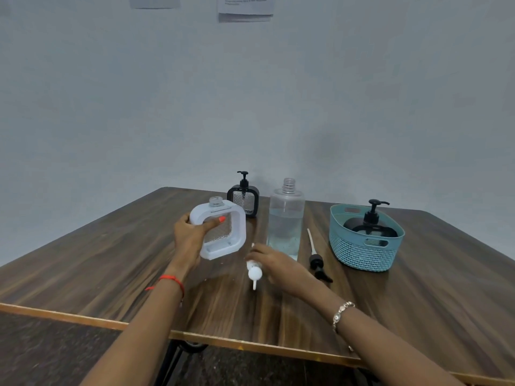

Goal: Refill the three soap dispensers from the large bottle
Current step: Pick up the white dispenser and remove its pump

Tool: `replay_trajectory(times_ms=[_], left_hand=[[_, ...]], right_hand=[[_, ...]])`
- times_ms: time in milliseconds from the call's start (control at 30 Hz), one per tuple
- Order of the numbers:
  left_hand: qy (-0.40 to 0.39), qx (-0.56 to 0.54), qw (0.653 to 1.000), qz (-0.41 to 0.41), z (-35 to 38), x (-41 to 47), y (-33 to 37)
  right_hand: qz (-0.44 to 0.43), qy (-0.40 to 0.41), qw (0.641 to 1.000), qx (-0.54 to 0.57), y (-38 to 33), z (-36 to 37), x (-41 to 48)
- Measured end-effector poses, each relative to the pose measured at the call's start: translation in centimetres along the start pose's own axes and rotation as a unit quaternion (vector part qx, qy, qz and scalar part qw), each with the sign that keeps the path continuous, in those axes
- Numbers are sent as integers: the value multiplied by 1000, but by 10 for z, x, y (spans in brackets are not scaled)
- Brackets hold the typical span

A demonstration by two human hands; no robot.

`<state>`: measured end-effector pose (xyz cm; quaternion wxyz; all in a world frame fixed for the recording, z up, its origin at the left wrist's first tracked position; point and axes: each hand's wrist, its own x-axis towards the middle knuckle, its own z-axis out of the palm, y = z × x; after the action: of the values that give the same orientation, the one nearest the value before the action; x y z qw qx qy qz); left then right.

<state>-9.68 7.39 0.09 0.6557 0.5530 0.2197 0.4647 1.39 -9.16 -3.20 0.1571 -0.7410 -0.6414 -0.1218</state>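
Note:
My left hand (192, 236) grips a white square soap dispenser (223, 228) by its left side, tilted above the table, its neck open with no pump on it. My right hand (274, 263) rests on the table with its fingers on a white pump head (254, 271) lying there. The large clear bottle (285, 218) stands uncapped just behind my right hand, about half full of clear liquid. A black dispenser (243, 197) with its pump on stands at the back. Another black dispenser (370, 222) sits in the basket.
A teal woven basket (362, 252) stands at the right on the wooden table (111, 260). A black pump head with a long tube (316, 257) lies between the large bottle and the basket. The table's front edge runs close below my forearms.

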Motion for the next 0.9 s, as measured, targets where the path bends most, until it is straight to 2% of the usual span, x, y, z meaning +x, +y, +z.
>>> replay_trajectory(times_ms=[133, 500, 567, 667, 733, 800, 900], left_hand=[[0, -8, 1000, 2, 3, 2, -2], [1, -5, 1000, -5, 7, 5, -11], [2, -5, 1000, -4, 8, 4, -11], [-6, -9, 1000, -5, 9, 4, -11], [-15, -12, 1000, -5, 9, 5, -13], [-21, -13, 1000, -5, 10, 6, -15], [-29, -7, 1000, -2, 12, 8, -16]], right_hand=[[9, -39, 998, -47, -1, 14, 0], [27, -36, 999, -20, 2, 17, -5], [35, 3, 999, 9, 4, 14, -3], [92, 124, 986, 71, 8, 2, -1], [151, 238, 953, 112, 10, -10, 2], [215, 339, 903, 151, 15, -22, 5], [263, 403, 845, 231, 30, -36, 9]])
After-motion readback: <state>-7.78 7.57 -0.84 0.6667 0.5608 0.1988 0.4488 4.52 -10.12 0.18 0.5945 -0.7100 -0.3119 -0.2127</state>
